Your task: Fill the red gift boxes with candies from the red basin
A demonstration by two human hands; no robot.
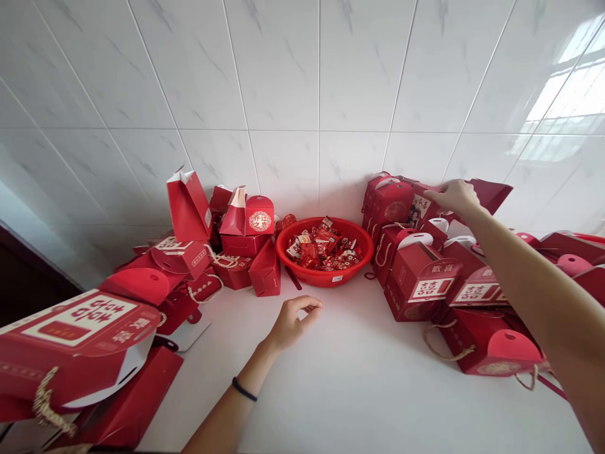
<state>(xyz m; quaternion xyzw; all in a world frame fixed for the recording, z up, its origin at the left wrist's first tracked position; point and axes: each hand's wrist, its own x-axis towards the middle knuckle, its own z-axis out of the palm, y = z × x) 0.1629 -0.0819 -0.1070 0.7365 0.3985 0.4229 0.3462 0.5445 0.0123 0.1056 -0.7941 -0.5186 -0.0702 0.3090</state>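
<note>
My left hand [293, 320] hovers over the white counter [340, 372] just in front of a red bowl [326, 275] full of wrapped sweets [324, 247]. Its fingers are curled loosely with nothing in them. A black band circles that wrist. My right hand [454, 195] reaches far to the back right and rests on top of a pile of red gift boxes [428, 277], touching a flat red box piece [489, 192] against the wall. Its fingertips are hidden behind the hand.
More red gift boxes and bags [236, 233] are stacked left of the bowl. A large box with a rope handle [75, 347] lies at the near left. A white tiled wall [302, 94] closes the back.
</note>
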